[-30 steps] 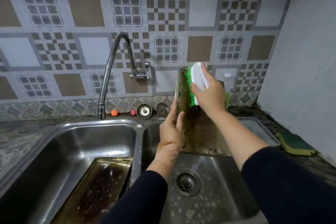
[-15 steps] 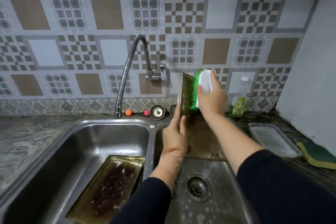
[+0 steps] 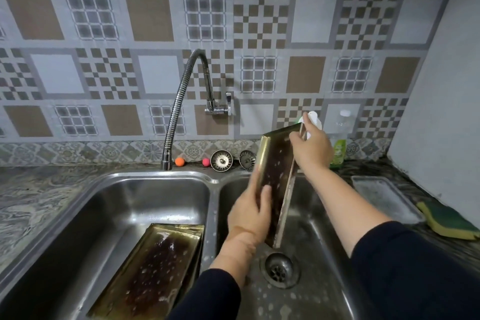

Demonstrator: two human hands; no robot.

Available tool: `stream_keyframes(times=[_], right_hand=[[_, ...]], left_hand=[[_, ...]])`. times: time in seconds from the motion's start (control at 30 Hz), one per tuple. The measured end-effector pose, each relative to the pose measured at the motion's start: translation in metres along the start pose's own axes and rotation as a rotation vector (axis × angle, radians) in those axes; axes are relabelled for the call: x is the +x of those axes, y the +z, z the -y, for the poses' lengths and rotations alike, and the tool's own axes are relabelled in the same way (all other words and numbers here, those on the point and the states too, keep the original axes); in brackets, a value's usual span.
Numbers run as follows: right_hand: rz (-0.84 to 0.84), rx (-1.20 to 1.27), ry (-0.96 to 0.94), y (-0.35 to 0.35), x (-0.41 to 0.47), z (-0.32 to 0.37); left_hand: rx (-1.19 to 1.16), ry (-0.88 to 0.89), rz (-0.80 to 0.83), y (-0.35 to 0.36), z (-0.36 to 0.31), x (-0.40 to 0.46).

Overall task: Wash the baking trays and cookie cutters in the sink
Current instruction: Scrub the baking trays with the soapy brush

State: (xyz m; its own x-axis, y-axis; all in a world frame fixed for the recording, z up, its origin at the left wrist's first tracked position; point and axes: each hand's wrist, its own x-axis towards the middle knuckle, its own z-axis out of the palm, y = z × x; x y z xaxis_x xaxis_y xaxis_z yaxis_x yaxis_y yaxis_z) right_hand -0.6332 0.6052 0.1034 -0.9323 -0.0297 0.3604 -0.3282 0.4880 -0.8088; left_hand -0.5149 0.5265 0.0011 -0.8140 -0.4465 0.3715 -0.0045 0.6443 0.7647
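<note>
The sink (image 3: 145, 197) is brushed steel with a dull sheen, its right basin flecked with suds, and the tap (image 3: 179, 101) is ribbed, glossy chrome. The held tray (image 3: 275, 163) and the tray (image 3: 155, 267) lying in the left basin are brassy metal with shiny rims, their floors dark, wet and speckled with foam. The counter (image 3: 39, 197) looks like polished veined stone, the wall (image 3: 155, 21) is smooth patterned tile, and the sponge (image 3: 452, 221) is matt yellow foam under a rough green pad.
</note>
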Motion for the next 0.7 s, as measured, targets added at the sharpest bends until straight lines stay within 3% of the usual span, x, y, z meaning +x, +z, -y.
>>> stream_keyframes(times=[0.1, 0.2, 0.3, 0.4, 0.7], right_hand=[[0.048, 0.24, -0.002, -0.01, -0.005, -0.001], [0.084, 0.404, 0.017, -0.012, -0.013, 0.003], [0.181, 0.493, 0.022, -0.005, -0.023, 0.005], [0.236, 0.469, 0.035, 0.008, -0.03, 0.003], [0.202, 0.088, -0.026, 0.037, -0.04, -0.035]], left_hand=[[0.066, -0.134, -0.12, -0.017, 0.025, 0.018], [0.061, -0.274, -0.067, -0.034, 0.047, 0.03], [-0.062, -0.239, -0.03, -0.05, 0.054, 0.025], [-0.065, -0.243, -0.018, -0.067, 0.07, 0.014], [0.146, -0.582, 0.017, -0.137, 0.19, -0.045]])
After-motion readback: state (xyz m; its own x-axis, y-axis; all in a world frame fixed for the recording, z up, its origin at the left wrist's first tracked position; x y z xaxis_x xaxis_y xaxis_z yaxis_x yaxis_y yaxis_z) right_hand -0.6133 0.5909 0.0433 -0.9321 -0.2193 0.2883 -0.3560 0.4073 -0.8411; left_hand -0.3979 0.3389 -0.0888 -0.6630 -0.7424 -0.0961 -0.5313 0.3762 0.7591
